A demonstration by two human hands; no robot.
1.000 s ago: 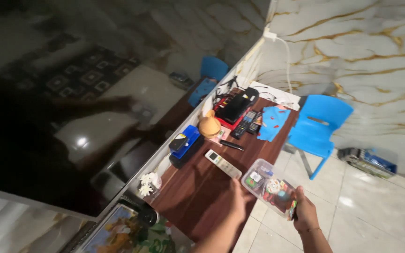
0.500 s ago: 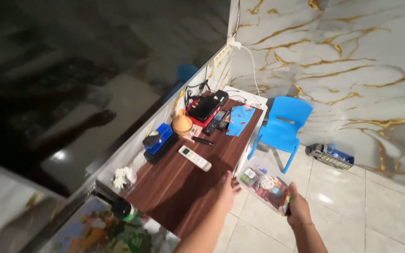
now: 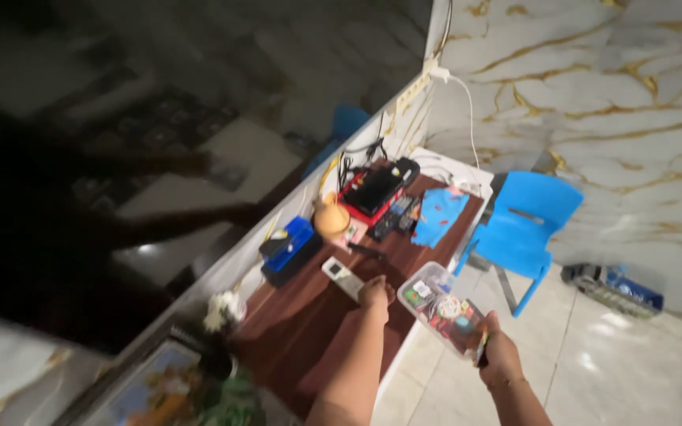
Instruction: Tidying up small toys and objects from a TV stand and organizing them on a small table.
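At left, flowers: white flowers (image 3: 222, 309) sit at the counter (image 3: 309, 331) corner by the dark glossy panel; a sweeping forearm could knock them off.
Blue box: blue box (image 3: 287, 243) lies near the wall, apart from both hands.
Remote: white remote (image 3: 342, 276) lies just under the left hand's fingertips; whether they touch it I cannot tell.
Left hand: left hand (image 3: 374, 293) stretches over the counter, fingers loose and flat, gripping nothing. A careless push could slide the remote toward the clutter behind.
Back clutter: orange jar (image 3: 331, 218), black device (image 3: 374, 189) on a red tray, and blue cloth (image 3: 438, 215) crowd the far end; cables trail there and could snag.
Container: clear container (image 3: 440, 309) of small colourful items hangs off the counter edge, over the tile floor.
Right hand: right hand (image 3: 499, 356) clasps the container by one end only. That one-ended, tilted hold is the main risk: it could tip or slip and scatter its contents across the floor.
Chair: blue chair (image 3: 524, 225) stands beyond, well apart.
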